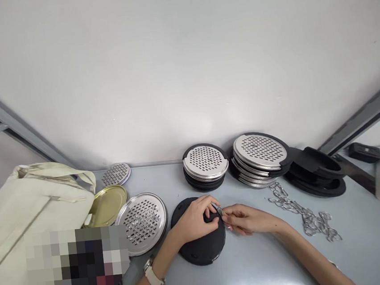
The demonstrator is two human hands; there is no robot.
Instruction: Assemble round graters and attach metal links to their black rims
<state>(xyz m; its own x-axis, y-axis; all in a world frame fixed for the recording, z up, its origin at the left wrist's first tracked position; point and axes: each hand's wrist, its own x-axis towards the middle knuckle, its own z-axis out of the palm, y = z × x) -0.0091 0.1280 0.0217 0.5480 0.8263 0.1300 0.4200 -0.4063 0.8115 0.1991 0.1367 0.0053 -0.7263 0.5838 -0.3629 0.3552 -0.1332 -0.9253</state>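
A black round disc (200, 249) lies on the grey table in front of me, with small raised tabs near its rim. My left hand (197, 218) lies across its top, fingers bent over its upper right edge and gripping it. At that edge my right hand (242, 219) pinches a small silver wire clip (220, 211), which touches the disc's rim. The fingertips hide part of the clip. To the right lies a loose string of similar wire clips (306, 216). Left of the disc is a perforated metal plate (142, 223) in a dark rim.
Two stacks of perforated plates with black rims, a smaller stack (206, 163) and a larger stack (261, 153), stand by the wall. Black rings (317, 170) are piled right. A gold lid (107, 205), a small perforated disc (115, 174) and a cream bag (31, 211) are left.
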